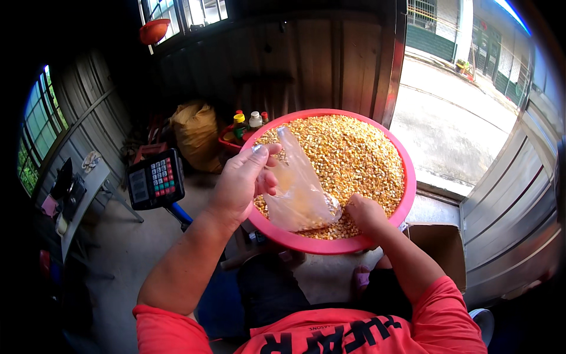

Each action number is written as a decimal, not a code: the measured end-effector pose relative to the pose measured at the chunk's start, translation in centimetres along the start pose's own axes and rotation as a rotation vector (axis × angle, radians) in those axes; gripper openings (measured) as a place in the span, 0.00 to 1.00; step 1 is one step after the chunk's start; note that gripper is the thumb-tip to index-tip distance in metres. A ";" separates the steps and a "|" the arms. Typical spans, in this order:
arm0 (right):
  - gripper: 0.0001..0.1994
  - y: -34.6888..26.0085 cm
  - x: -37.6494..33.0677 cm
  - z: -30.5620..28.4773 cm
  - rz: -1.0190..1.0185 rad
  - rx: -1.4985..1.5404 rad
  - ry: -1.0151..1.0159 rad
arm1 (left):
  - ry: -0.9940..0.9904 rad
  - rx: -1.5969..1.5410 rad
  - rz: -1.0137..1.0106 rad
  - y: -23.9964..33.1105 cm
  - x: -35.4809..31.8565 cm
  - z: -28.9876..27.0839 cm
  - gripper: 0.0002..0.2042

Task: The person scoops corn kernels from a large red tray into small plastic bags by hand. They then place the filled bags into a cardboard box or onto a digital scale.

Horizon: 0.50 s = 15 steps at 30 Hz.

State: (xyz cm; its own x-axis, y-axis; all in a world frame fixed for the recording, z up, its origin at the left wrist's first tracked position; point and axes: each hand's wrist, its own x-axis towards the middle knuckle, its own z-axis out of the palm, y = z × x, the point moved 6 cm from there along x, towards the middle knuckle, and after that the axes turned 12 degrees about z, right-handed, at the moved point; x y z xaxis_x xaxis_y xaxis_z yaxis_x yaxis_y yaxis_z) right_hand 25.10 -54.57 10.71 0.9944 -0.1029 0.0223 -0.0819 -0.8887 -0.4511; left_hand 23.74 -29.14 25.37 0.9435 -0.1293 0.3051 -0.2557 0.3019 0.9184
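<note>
A large pink round basin (pixel 408 194) is heaped with yellow corn kernels (pixel 354 153). On the kernels, left of the middle, rests a clear plastic bag (pixel 292 197), its upper end standing up. My left hand (pixel 239 180) is at the bag's left side, thumb and fingers curled in against the film and gripping it. Close to the bag's lower right corner, my right hand (pixel 367 213) is low over the corn with its fingers curled down. Its fingertips are hidden, and what they hold cannot be made out.
A scale display with keys (pixel 156 179) stands on a blue post to the left. Behind the basin are a tan sack (pixel 194 133) and several bottles (pixel 250 120). An open cardboard box (pixel 436 251) sits at right, by the doorway and metal door (pixel 513 212).
</note>
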 end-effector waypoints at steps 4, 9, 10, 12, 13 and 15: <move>0.11 -1.1 -0.9 -2.5 -0.157 0.314 0.067 | -0.028 0.028 0.013 -0.4 -0.3 -0.2 0.15; 0.11 -9.1 -4.5 -5.6 -0.357 0.300 -0.006 | -0.034 0.074 -0.003 -0.3 -0.7 0.3 0.17; 0.11 -10.7 -5.1 -6.2 -0.413 0.300 -0.010 | -0.047 0.070 -0.013 -0.2 -0.7 0.5 0.18; 0.10 -13.4 -5.5 -6.8 -0.483 0.241 0.003 | -0.092 0.085 -0.004 0.0 -0.8 0.8 0.20; 0.09 -14.3 -5.3 -6.9 -0.459 0.198 -0.006 | -0.121 0.088 -0.001 -0.1 -0.7 1.1 0.21; 0.08 -15.8 -4.5 -7.0 -0.452 0.144 0.006 | -0.151 0.129 0.010 -0.1 -0.7 1.9 0.23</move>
State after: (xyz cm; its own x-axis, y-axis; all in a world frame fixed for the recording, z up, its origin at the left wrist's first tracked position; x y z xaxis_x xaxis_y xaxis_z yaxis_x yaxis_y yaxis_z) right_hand 21.45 -43.21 24.01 0.9278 0.2767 0.2502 0.3695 -0.7741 -0.5141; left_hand 22.74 -30.88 25.51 0.9006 -0.2703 0.3403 -0.2993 0.1819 0.9366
